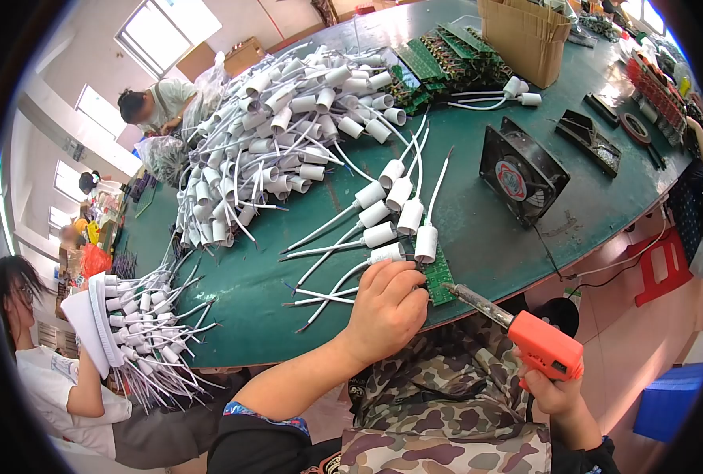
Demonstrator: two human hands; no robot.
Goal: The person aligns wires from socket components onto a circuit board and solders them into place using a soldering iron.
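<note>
Glossy green tabletop (604, 207); flat circuit board (439, 276), orange plastic soldering iron (547, 344).

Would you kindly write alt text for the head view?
A person's right hand holds a red soldering iron, its tip at a green board, with the left hand at the board's edge. Wired white cylinders lie near it and heaped farther back on a green table with a fan.

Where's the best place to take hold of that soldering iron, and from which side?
I'd take the soldering iron by its thick red handle, coming from the wearer's right. The slim metal barrel points left toward the green board and may be hot, so stay behind it, as the right grip does.
</note>
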